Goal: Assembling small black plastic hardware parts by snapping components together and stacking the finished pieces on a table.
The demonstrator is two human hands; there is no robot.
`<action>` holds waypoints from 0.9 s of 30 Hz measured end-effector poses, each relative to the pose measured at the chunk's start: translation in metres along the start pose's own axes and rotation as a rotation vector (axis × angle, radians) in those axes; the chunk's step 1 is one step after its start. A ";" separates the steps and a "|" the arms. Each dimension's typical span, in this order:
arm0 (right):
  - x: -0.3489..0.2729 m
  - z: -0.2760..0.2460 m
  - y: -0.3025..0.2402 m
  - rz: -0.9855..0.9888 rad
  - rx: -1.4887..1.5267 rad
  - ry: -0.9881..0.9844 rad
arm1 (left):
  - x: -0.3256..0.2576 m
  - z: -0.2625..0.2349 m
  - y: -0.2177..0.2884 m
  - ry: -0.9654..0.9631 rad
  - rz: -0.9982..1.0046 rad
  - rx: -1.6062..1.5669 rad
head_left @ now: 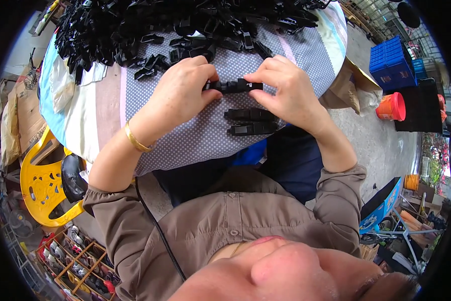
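Observation:
Between my two hands, just above the dotted tablecloth (180, 138), is a narrow black plastic part (231, 87). The thumb and fingers of my left hand (185, 88) pinch its left end. At its right end, my right hand (285, 88) grips it the same way. Two similar black plastic pieces (250, 122) lie side by side on the cloth, close below my right hand. Beyond my hands, a large heap of black plastic parts (135, 30) covers the far side of the table, with a few loose pieces (152, 66) at its near edge.
A yellow plastic chair (37, 188) stands at the left with a black item on it. On the right are a brown paper bag (353, 85), a red bucket (392, 107) and a blue crate (392, 62). A shoe rack (77, 261) sits at the lower left.

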State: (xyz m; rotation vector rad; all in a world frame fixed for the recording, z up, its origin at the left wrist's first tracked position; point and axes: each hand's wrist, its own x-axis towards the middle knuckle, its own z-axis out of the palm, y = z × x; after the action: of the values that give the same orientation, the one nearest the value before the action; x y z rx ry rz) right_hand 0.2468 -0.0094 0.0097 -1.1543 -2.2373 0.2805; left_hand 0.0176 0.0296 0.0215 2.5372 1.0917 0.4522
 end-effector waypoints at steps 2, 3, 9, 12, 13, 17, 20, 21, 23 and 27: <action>0.002 -0.001 0.006 -0.023 0.037 -0.009 | 0.001 -0.002 -0.001 -0.021 -0.021 -0.044; 0.003 0.001 0.008 -0.022 0.037 -0.008 | 0.001 -0.002 -0.001 -0.043 -0.044 -0.088; 0.013 0.020 0.015 -0.114 0.260 0.010 | 0.006 0.006 0.003 -0.028 -0.033 -0.150; 0.012 0.020 0.013 -0.111 0.148 -0.002 | 0.004 0.007 0.001 -0.032 -0.070 -0.164; 0.012 0.017 0.018 -0.137 0.224 0.007 | 0.004 0.007 0.001 -0.033 -0.068 -0.163; 0.014 -0.011 0.031 -0.120 -0.062 0.196 | 0.001 0.008 0.006 -0.079 0.029 -0.204; 0.000 -0.020 0.044 0.185 -0.155 -0.008 | 0.001 0.007 0.009 -0.151 0.110 -0.273; 0.000 -0.020 0.043 0.183 -0.156 -0.009 | 0.001 0.006 0.009 -0.197 0.145 -0.328; 0.000 -0.019 0.039 0.148 -0.079 -0.062 | 0.002 0.005 0.009 -0.248 0.165 -0.378; 0.006 0.000 0.016 -0.148 -0.087 0.071 | 0.005 0.009 0.009 0.169 -0.032 -0.288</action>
State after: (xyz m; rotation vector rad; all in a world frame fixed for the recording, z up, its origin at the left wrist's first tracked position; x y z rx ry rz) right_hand 0.2543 0.0052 0.0053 -1.0199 -2.2773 0.0816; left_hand 0.0300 0.0256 0.0181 2.2585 1.0387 0.7678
